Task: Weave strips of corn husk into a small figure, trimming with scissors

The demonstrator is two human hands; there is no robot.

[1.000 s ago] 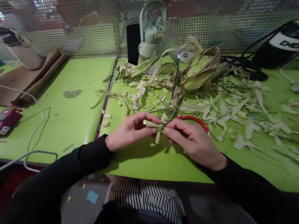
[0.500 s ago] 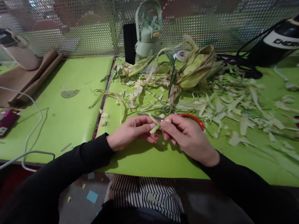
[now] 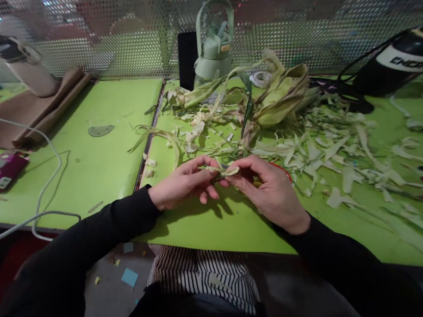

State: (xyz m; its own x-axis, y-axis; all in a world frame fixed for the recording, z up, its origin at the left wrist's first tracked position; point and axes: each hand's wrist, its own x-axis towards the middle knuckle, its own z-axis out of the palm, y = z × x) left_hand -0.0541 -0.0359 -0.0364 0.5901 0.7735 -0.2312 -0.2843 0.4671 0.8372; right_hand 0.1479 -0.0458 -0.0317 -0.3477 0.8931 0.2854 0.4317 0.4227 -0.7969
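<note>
A small pale-green strip of corn husk (image 3: 231, 171) is pinched between my two hands, low over the front of the green table. My left hand (image 3: 187, 182) has its thumb and forefinger closed on the strip's left end, the other fingers hanging loosely below. On its right end, my right hand (image 3: 266, 185) grips with thumb and fingertips. Behind the right hand lies a pair of scissors with red handles (image 3: 280, 169), mostly hidden by the hands. Beyond, a heap of dry corn husks (image 3: 274, 102) and many cut husk pieces (image 3: 322, 150) spread to the right.
A pale green bottle (image 3: 213, 50) and a dark phone (image 3: 187, 61) stand against the perforated metal screen (image 3: 122, 30). On the left are a protractor (image 3: 101, 131), a white cable (image 3: 54, 167), brown paper (image 3: 17, 120) and a light bottle (image 3: 31, 72). A black bottle (image 3: 386, 70) lies right.
The husk strip has turned from steeply slanted to nearly level between my fingers. My right hand has shifted slightly, covering more of the scissors. My left fingers have spread a little.
</note>
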